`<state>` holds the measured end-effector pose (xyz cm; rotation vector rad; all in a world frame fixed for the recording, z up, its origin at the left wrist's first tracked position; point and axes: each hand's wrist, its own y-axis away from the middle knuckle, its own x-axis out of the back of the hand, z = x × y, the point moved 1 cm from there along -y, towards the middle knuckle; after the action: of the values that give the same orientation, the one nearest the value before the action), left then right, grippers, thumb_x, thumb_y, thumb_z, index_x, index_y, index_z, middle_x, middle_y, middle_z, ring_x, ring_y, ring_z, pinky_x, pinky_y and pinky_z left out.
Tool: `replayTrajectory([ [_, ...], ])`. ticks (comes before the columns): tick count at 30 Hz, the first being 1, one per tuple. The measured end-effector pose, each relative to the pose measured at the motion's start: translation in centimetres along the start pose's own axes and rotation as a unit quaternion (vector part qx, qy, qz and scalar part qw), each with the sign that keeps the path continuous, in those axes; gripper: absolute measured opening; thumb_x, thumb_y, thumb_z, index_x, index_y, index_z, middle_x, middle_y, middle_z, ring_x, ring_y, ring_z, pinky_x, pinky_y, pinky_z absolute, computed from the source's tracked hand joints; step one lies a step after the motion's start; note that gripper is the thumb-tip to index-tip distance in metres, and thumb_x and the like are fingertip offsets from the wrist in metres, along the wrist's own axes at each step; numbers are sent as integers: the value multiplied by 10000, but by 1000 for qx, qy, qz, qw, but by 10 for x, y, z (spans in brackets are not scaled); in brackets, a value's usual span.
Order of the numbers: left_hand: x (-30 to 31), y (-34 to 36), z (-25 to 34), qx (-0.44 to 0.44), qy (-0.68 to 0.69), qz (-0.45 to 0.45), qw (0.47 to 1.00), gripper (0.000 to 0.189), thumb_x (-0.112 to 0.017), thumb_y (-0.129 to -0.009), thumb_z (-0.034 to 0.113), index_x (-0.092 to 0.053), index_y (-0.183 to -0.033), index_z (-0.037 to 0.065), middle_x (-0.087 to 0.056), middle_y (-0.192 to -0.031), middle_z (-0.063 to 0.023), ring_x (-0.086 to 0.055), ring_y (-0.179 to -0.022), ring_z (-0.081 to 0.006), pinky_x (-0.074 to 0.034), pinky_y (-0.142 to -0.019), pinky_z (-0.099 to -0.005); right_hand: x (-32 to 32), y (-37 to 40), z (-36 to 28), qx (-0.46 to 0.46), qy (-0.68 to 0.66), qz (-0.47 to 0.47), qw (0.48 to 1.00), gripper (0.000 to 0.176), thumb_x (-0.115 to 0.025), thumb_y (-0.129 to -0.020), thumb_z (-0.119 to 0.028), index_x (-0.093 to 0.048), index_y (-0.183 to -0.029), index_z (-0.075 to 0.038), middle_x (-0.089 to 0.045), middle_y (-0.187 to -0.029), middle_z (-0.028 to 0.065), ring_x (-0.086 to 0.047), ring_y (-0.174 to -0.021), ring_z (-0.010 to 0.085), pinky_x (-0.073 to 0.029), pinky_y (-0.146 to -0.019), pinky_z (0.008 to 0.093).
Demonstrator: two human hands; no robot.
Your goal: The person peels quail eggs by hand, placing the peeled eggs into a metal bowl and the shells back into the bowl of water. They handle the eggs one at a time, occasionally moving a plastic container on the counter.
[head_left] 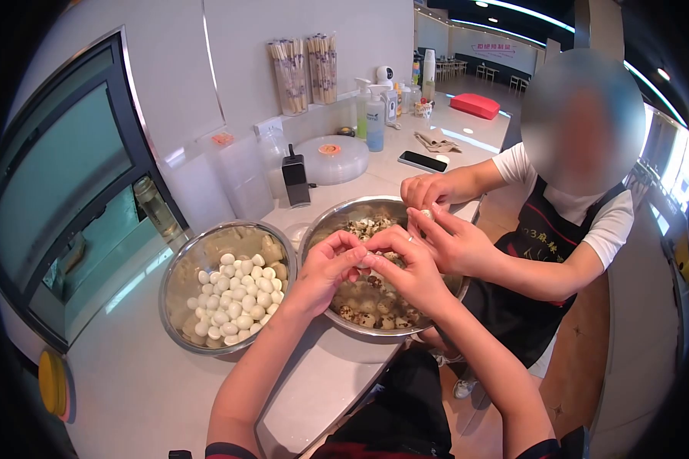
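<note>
Over a steel bowl (335,209), my left hand (331,269) and my right hand (408,266) meet fingertip to fingertip, pinched round a small quail egg (364,264) that the fingers mostly cover. Speckled quail eggs (383,312) and bits of shell (369,227) lie in this bowl. To its left, a second steel bowl (173,268) holds a heap of peeled white eggs (237,297). A co-worker's hands (455,243), just right of mine, hold another small pale egg (426,215) above the same bowl.
The co-worker in a dark apron (543,260) is close on my right. Behind the bowls stand a black box-shaped device (295,180), a round clear lidded container (331,159) and spray bottles (375,122). A phone (422,161) and a cloth (438,142) lie farther back.
</note>
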<state>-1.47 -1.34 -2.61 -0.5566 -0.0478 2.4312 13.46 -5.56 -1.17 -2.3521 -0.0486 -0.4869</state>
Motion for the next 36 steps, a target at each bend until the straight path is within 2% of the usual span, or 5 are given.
replayTrajectory([
  [12,0,-1,-2,3,13,-6,1000,167,-600,-793,184,-511,-868,64,-536,-782,-12,-491,-682,-67,-386,-588,-185,-7,0,-1,48,82,60,994,58,-507,-808,-49,-494,-811,8,-532,-744,134,-539,-671,272,-410,-591,319],
  [17,-8,2,1,-18,-54,26,998,174,-602,-769,144,-515,-891,56,-511,-868,-14,-494,-717,-59,-410,-647,-197,-10,1,2,42,102,105,988,43,-477,-817,-26,-460,-826,13,-522,-660,155,-536,-594,297,-407,-524,344],
  [24,-11,3,1,-58,-147,26,987,232,-581,-741,105,-502,-956,68,-522,-901,-16,-511,-779,-86,-409,-679,-211,-4,1,1,-40,94,142,985,49,-472,-829,-34,-459,-828,14,-517,-639,137,-543,-569,255,-408,-505,327],
  [26,-10,1,0,16,-89,22,996,265,-548,-753,98,-486,-1005,46,-527,-895,-34,-522,-776,-103,-409,-673,-205,-4,1,3,-51,57,146,986,61,-473,-836,-41,-459,-833,19,-515,-666,124,-550,-570,221,-420,-513,307],
  [36,-8,-1,2,12,-12,-9,1000,282,-529,-771,89,-473,-1041,26,-534,-894,-38,-534,-754,-114,-400,-631,-199,-6,0,9,20,42,165,985,63,-466,-845,-38,-468,-853,25,-523,-741,99,-560,-656,176,-441,-574,266],
])
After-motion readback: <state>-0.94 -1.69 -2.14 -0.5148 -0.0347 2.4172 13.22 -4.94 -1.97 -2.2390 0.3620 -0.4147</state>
